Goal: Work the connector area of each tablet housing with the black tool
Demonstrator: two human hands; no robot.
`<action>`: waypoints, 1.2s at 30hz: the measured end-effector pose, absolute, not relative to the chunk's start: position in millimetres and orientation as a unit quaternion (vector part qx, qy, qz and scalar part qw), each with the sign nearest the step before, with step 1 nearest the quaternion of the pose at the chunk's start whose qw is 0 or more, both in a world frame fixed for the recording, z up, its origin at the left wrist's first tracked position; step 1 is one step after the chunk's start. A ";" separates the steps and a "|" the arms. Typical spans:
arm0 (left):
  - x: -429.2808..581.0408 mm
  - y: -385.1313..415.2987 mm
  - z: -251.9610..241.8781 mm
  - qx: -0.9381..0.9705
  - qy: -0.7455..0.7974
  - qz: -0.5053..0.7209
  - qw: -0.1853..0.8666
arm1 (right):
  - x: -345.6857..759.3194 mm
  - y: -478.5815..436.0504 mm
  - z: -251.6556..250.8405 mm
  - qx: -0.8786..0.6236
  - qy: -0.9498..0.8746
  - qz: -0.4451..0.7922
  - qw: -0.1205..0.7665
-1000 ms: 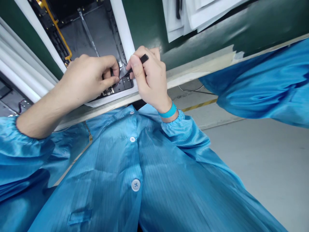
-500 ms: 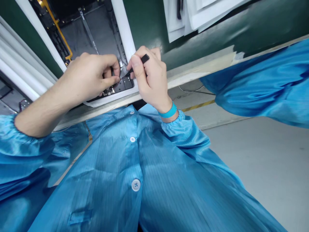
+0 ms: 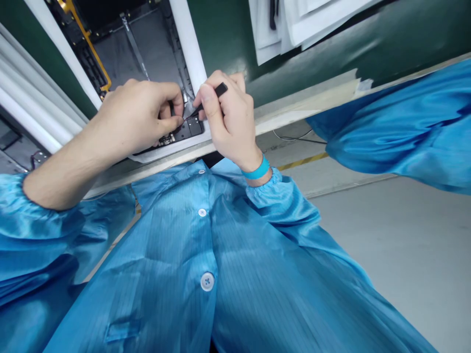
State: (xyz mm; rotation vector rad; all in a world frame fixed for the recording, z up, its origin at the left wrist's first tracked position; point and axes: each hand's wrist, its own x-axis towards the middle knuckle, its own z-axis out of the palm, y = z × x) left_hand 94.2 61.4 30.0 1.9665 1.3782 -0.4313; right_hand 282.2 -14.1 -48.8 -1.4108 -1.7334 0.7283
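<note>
- Green table (image 3: 305, 63) carrying an opened device casing (image 3: 136, 49) on a white sheet (image 3: 165, 154)
- left hand (image 3: 136, 113) pinched closed over its circuit board (image 3: 191, 128)
- right hand (image 3: 230, 120) gripping black tweezers (image 3: 218, 94), tips at the board

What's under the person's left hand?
A black circuit board with small shiny parts shows past the left hand, lying on a white sheet. The rest underneath is covered by the hand, so I can't see it.
</note>
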 end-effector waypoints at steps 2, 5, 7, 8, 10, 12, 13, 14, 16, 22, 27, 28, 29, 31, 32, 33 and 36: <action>92.1 61.5 27.5 0.759 0.526 -0.161 0.350 | 282.4 -14.4 -49.2 -0.548 -0.687 0.273 0.392; 88.8 60.4 25.8 0.765 0.515 -0.142 0.360 | 282.6 -14.2 -49.8 -0.555 -0.688 0.272 0.381; 87.7 59.3 26.5 0.767 0.515 -0.138 0.356 | 282.5 -13.4 -50.5 -0.558 -0.687 0.282 0.370; 87.4 58.7 27.0 0.768 0.516 -0.140 0.352 | 282.4 -12.9 -50.9 -0.559 -0.686 0.288 0.365; 87.2 58.0 27.8 0.768 0.519 -0.145 0.346 | 282.1 -12.2 -51.3 -0.559 -0.684 0.298 0.363; 86.6 57.7 27.7 0.769 0.517 -0.142 0.349 | 281.9 -12.0 -51.2 -0.557 -0.681 0.301 0.367; 86.1 57.7 27.4 0.771 0.514 -0.138 0.349 | 281.8 -12.1 -51.1 -0.557 -0.681 0.300 0.369; 85.5 57.8 27.0 0.774 0.512 -0.135 0.348 | 281.8 -12.3 -51.0 -0.558 -0.680 0.299 0.369; 84.6 57.9 26.6 0.778 0.508 -0.133 0.345 | 281.9 -12.8 -50.8 -0.561 -0.680 0.297 0.368; 83.8 57.1 27.5 0.764 0.513 -0.124 0.372 | 282.4 -12.8 -50.3 -0.545 -0.679 0.292 0.395; 81.9 57.6 26.2 0.777 0.502 -0.112 0.363 | 282.3 -11.8 -50.4 -0.552 -0.683 0.294 0.377; 81.6 57.9 25.9 0.778 0.500 -0.112 0.364 | 282.2 -11.8 -50.6 -0.550 -0.682 0.297 0.379; 81.6 58.3 25.8 0.778 0.498 -0.112 0.367 | 282.0 -11.8 -50.8 -0.546 -0.683 0.299 0.383; 82.1 58.8 26.1 0.772 0.500 -0.115 0.375 | 281.8 -12.1 -50.9 -0.544 -0.684 0.295 0.386; 82.7 58.9 26.5 0.768 0.503 -0.118 0.378 | 281.8 -12.4 -50.9 -0.548 -0.684 0.289 0.384; 83.3 59.0 26.9 0.765 0.505 -0.122 0.379 | 281.9 -12.6 -50.6 -0.553 -0.685 0.282 0.380; 85.7 58.8 28.1 0.764 0.511 -0.134 0.370 | 283.0 -12.9 -48.8 -0.551 -0.690 0.268 0.385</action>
